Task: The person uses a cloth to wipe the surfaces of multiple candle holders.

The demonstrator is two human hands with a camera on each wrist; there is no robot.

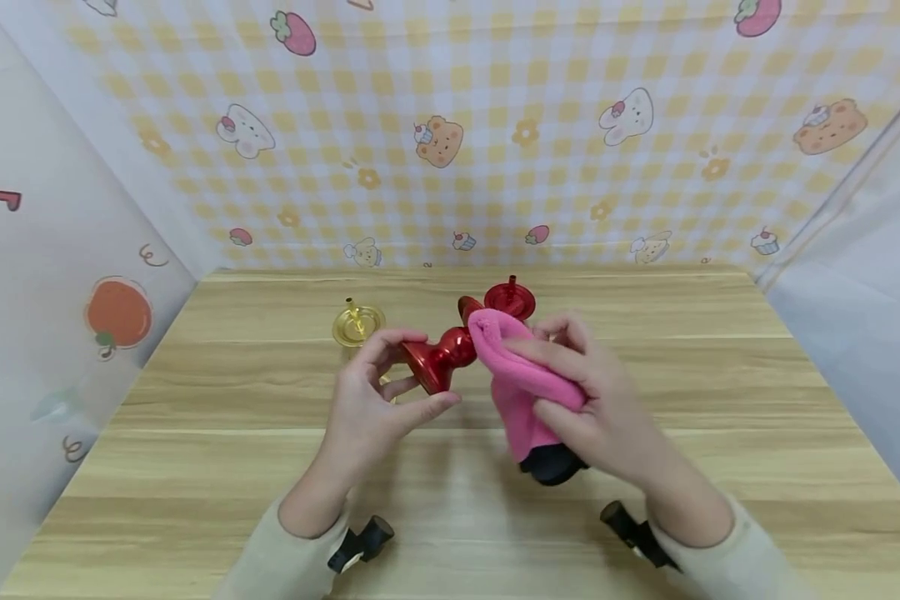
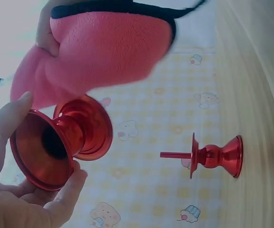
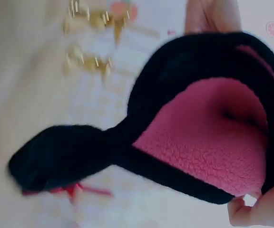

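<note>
My L grip holds the red stand by one wide end. Its long way slants up & R from there, twd the pink cloth my R grip pinches; can't tell on cam if they touch.

Shiny red holder sat tilted, flared end gripped by left hand; pink fleecy cloth, black-edged, hung pinched in right hand.

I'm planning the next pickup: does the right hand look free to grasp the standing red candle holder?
Probably not: the right hand is gripping the pink cloth, though the standing red candle holder itself looks mostly uncovered.
</note>
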